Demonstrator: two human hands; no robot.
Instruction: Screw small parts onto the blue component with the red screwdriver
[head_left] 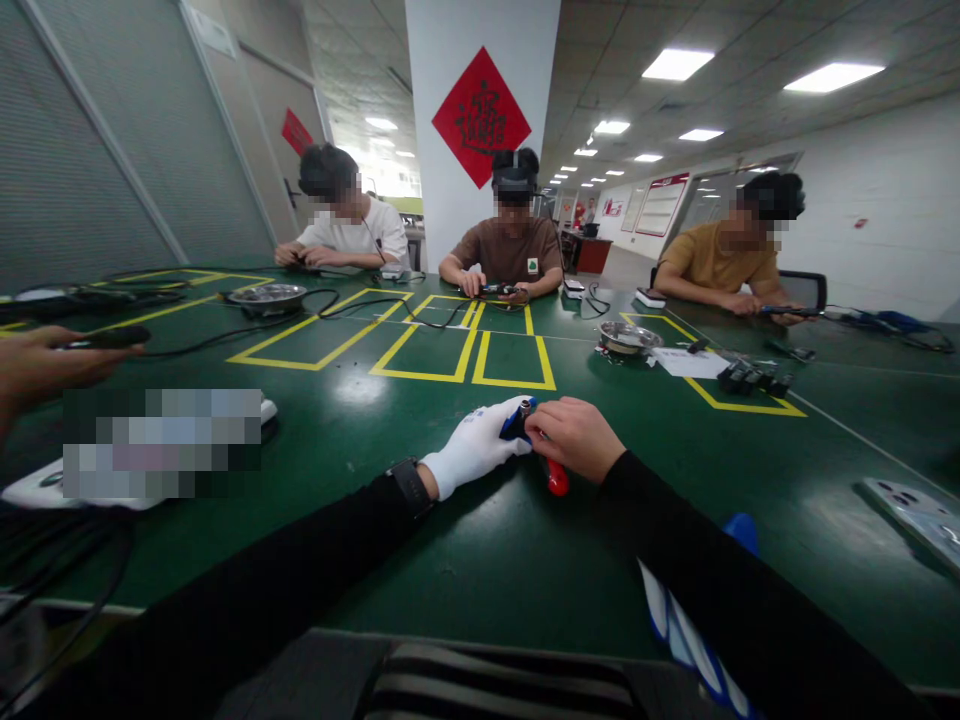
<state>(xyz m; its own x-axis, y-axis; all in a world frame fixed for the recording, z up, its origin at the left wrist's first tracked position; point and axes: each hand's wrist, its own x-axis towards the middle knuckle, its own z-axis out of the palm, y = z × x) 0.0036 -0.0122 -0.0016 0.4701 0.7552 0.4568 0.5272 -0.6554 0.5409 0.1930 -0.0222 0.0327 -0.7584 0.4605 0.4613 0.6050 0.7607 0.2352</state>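
Note:
My left hand (480,440) wears a white glove with a blue palm. Its fingers are closed around a tool with a red handle (556,478) and a small shiny metal end (526,407); the hands cover most of it, so its exact kind is hidden. Bare and pressed close against the left, my right hand (577,437) has its fingertips pinched together at the tool. What lies between those fingertips cannot be made out. A second white and blue glove (694,640) lies at the table's front edge, partly under my right forearm.
The green table (450,560) bears yellow tape outlines. Metal bowls (628,338) (268,297), black parts (754,380) on paper, cables, and a phone (915,515) lie around. A co-worker's hand (60,365) reaches in at left, above a white, partly blurred object (45,485). Three people sit opposite.

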